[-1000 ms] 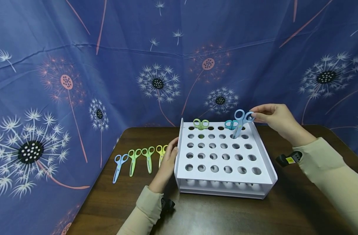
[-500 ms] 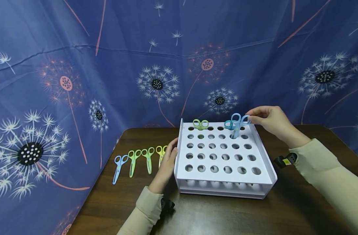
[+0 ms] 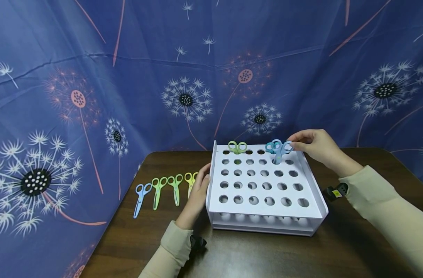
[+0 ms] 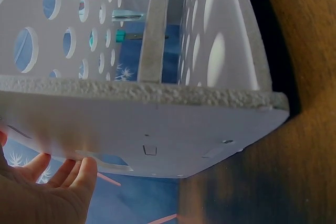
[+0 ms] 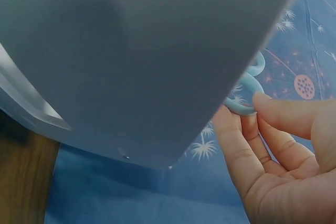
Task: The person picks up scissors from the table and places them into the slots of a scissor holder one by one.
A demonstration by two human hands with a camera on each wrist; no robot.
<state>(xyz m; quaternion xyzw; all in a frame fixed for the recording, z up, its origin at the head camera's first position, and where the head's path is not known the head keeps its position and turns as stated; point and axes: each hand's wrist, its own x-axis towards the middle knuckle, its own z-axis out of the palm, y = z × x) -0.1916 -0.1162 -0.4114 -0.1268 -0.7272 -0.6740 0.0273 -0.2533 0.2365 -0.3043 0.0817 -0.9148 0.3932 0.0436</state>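
In the head view my right hand [image 3: 312,146] pinches one handle ring of light-blue scissors [image 3: 278,157] between thumb and fingers. Their blades point down into a hole of the white rack [image 3: 244,208], in the second row from the back. The right wrist view shows the thumb and fingertips on the blue ring [image 5: 242,109], partly behind the rack's side panel. My left hand [image 3: 197,193] rests against the rack's left side, its extended fingertips [image 4: 86,169] touching the panel near a cut-out. Teal scissors [image 3: 269,146] and green scissors [image 3: 237,147] stand in the back row.
Left of the rack, blue scissors [image 3: 140,199], two green scissors [image 3: 157,195] and yellow-green scissors [image 3: 189,180] lie on the brown table [image 3: 114,239]. My left hand partly covers the last. A blue dandelion-patterned cloth [image 3: 145,88] hangs behind.
My right hand has moved down and slightly left, lowering the light-blue scissors deeper into the hole. Their handles now overlap the teal ones in the head view. My left hand stays in place.
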